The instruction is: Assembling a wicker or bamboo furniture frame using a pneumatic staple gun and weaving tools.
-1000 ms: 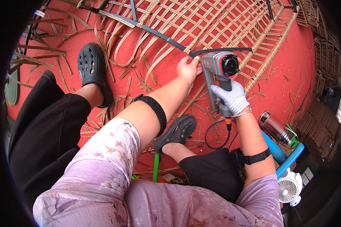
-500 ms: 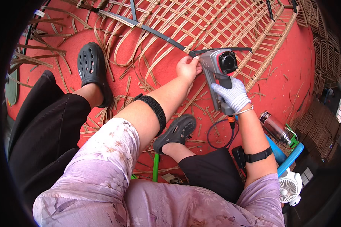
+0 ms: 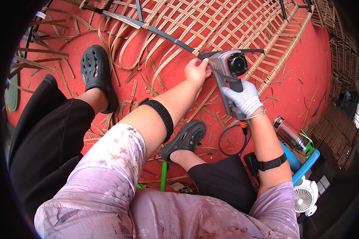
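My gloved right hand (image 3: 245,99) is wrapped round the handle of a grey-and-red staple gun (image 3: 221,71) with a round black cap. An orange connector (image 3: 243,124) and a dark cord run from its base. The tool's nose is at the corner of a dark metal frame (image 3: 167,36) woven with brown rattan-like strands (image 3: 211,30). Close beside the nose, my bare left hand (image 3: 196,71) has its fingers curled in and the thumb pressed at the frame corner. Whatever lies between those fingers is hidden.
Cut strand scraps (image 3: 125,109) litter the red floor (image 3: 303,99). Long loose strands hang off the frame's left side. My dark clogs (image 3: 95,67) flank the work. To the right are a clear flask (image 3: 289,133), a blue tube (image 3: 307,165) and a white fan (image 3: 305,199). Woven panels (image 3: 339,135) stand beyond.
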{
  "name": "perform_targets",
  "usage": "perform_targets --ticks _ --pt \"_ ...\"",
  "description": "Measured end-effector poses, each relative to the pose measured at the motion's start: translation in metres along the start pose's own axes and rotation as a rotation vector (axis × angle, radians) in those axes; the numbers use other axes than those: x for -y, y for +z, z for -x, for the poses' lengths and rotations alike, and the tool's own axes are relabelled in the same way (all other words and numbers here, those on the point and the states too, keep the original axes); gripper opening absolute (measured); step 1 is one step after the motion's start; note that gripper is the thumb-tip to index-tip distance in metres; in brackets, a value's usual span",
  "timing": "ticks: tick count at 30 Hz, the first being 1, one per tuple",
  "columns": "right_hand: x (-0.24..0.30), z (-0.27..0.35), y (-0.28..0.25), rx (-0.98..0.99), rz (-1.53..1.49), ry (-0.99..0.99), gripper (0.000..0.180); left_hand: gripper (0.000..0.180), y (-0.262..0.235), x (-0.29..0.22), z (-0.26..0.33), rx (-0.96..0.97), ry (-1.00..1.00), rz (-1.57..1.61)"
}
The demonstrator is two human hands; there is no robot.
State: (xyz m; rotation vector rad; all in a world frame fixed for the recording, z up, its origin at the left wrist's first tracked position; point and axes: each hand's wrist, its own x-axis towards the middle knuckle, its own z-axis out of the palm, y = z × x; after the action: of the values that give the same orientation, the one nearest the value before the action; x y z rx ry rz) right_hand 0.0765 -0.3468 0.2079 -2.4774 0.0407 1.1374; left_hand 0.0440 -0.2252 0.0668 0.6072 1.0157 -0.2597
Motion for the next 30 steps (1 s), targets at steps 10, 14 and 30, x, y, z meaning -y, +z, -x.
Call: perform_targets --ticks 10,14,30 --pt "0.000 0.001 0.001 -0.007 -0.011 -0.011 0.040 0.016 0.000 -0.001 0.002 0.004 0.004 -0.002" --pt "-0.001 -0.005 0.004 -0.031 0.066 0.005 0.039 0.016 -0.004 0.001 -0.005 0.016 0.009 -0.032" --pt "0.041 0.145 -0.103 -0.338 -0.535 0.014 0.040 0.072 -0.041 -0.021 0.022 0.058 -0.070 -0.270"
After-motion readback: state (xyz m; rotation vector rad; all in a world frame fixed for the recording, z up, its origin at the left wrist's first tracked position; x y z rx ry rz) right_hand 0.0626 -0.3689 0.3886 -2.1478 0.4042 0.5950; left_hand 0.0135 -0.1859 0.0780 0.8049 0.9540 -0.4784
